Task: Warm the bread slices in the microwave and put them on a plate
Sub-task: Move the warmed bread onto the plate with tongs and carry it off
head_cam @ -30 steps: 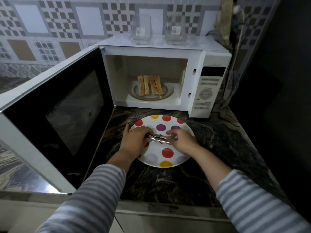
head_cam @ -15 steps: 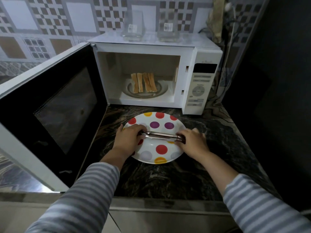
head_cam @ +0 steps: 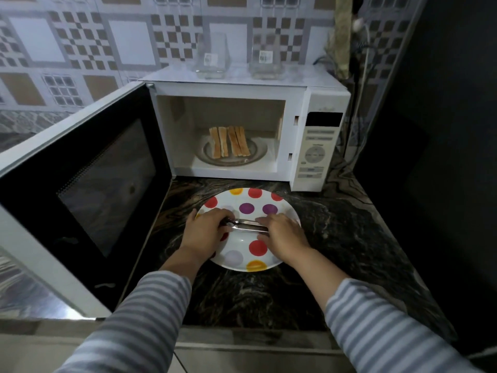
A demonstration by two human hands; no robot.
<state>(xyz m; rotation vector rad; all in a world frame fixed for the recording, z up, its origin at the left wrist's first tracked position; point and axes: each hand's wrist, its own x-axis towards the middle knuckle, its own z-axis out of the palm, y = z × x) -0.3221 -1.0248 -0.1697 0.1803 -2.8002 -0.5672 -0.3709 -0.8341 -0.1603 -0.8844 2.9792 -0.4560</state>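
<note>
Both of our hands hold a pair of shiny metal tongs (head_cam: 246, 226) over the plate. Our left hand (head_cam: 205, 232) curls its fingers round the left end, and our right hand (head_cam: 283, 235) curls round the right end. We cannot tell if the tongs touch the plate or hang just above it.

Under our hands is a white plate (head_cam: 242, 246) with red, purple, yellow and grey dots. It sits on the dark stone counter (head_cam: 336, 238), just in front of the microwave.

On the near left, the microwave door (head_cam: 88, 184) stands wide open, with its dark window facing us.

Farther back is the white microwave (head_cam: 317, 146). Inside it, the bread slices (head_cam: 229, 141) stand on their edges, side by side, on the round glass tray (head_cam: 231, 158). They are well apart from the plate.

On top of the microwave stand two clear glass boxes (head_cam: 212, 57), near the far wall of checked tiles (head_cam: 129, 41).
</note>
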